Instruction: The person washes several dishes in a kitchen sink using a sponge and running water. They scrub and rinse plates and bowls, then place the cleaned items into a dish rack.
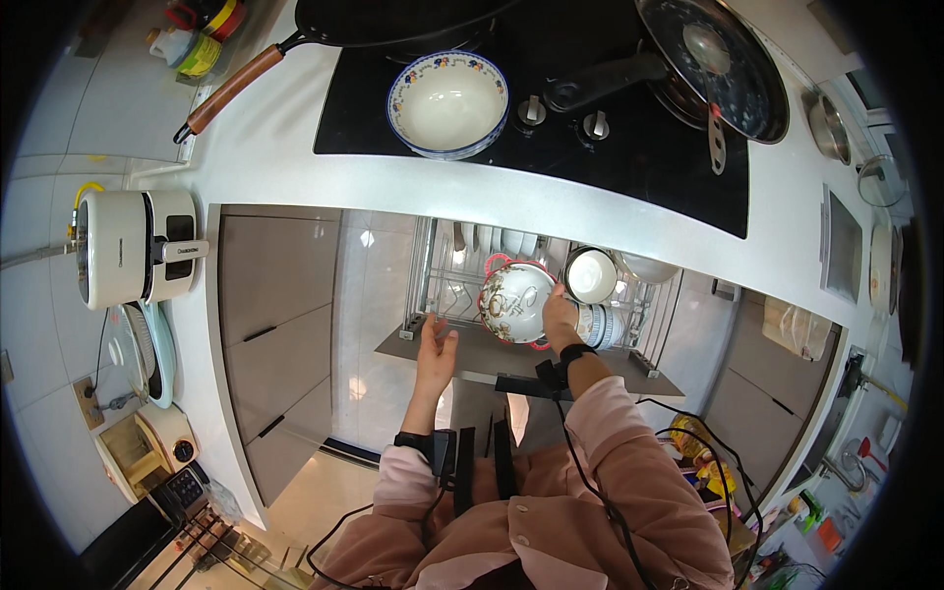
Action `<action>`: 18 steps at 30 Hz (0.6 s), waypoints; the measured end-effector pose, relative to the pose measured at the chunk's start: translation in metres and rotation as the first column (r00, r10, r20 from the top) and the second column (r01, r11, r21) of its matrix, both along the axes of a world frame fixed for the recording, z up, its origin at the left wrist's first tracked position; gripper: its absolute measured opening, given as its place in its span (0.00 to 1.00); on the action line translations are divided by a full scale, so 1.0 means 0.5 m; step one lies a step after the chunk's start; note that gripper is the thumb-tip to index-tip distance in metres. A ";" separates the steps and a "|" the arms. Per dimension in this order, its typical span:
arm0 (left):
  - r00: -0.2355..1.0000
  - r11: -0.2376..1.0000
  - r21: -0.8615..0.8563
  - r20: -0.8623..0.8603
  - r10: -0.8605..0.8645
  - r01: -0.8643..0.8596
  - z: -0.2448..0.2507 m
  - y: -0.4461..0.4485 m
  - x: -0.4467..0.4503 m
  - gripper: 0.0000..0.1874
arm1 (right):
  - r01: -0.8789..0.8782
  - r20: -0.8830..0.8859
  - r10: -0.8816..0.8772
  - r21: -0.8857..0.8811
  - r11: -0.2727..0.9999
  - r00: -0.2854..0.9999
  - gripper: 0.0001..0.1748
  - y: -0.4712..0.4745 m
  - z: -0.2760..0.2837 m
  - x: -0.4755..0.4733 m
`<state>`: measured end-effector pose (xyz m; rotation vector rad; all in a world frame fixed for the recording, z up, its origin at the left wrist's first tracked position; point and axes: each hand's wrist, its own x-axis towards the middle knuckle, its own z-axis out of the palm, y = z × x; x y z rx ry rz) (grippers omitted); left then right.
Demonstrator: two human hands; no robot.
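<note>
A round white dish (512,304) with a flower pattern and red loop handles sits in the pulled-out wire drawer basket (424,273). My right hand (562,318) is at its right edge, with the fingers partly hidden, so a firm grip cannot be made out. Left of the dish, my left hand (436,346) is held palm inward with its fingers apart and nothing in it. Patterned cups or small bowls (601,326) lie nested beside my right hand. Behind them is a white bowl (593,274) in a dark-rimmed pot, and plates (498,240) stand in a rack.
On the black cooktop (413,140) above the drawer stand a blue-rimmed bowl (448,103), a wok with a wooden handle (236,92) and a pan (745,81) with a ladle. An air fryer (118,251) occupies the left counter. Black cables (582,464) run along my right arm.
</note>
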<state>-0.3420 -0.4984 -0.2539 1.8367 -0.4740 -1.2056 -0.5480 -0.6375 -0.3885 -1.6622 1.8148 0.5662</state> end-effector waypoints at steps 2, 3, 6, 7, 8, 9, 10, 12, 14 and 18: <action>0.999 0.999 -0.029 -0.041 0.014 -0.015 -0.006 0.002 0.000 0.30 | -0.007 -0.019 0.006 -0.010 1.000 1.000 0.17 0.002 -0.004 -0.002; 0.994 0.999 -0.003 -0.099 0.050 -0.051 -0.008 0.004 0.001 0.30 | -0.017 -0.013 0.017 -0.035 0.999 1.000 0.17 0.003 -0.006 -0.004; 0.988 0.997 -0.021 -0.138 0.072 -0.075 -0.010 0.009 0.007 0.29 | -0.046 0.005 0.047 -0.041 0.998 0.999 0.15 0.003 -0.004 -0.009; 0.991 0.998 -0.035 -0.126 0.054 -0.059 -0.008 0.011 0.010 0.29 | -0.045 -0.016 0.044 -0.023 0.999 0.999 0.14 0.005 0.002 -0.009; 0.990 0.998 -0.031 -0.135 0.045 -0.049 -0.006 0.011 0.013 0.29 | -0.054 0.010 0.054 -0.020 0.998 0.998 0.15 0.005 0.013 -0.007; 0.987 0.998 -0.034 -0.156 0.048 -0.054 -0.002 0.012 0.017 0.29 | -0.052 0.011 0.052 -0.013 0.999 0.999 0.17 0.002 0.030 -0.005; 0.988 0.998 -0.042 -0.150 0.043 -0.050 0.004 0.012 0.020 0.29 | -0.033 -0.019 0.033 0.007 0.999 0.999 0.18 -0.004 0.054 0.002; 0.979 0.994 -0.055 -0.189 0.079 -0.091 0.017 0.009 0.027 0.29 | -0.171 0.070 0.176 -0.068 0.983 0.982 0.21 -0.010 0.129 0.019; 0.984 0.993 -0.073 -0.160 0.079 -0.091 0.032 0.006 0.035 0.29 | -0.222 0.202 0.251 -0.157 0.962 0.947 0.22 -0.038 0.236 0.038; 0.986 0.992 -0.065 -0.130 0.101 -0.110 0.063 -0.003 0.062 0.31 | 0.103 0.782 0.175 -0.292 0.951 0.598 0.23 -0.166 0.473 0.101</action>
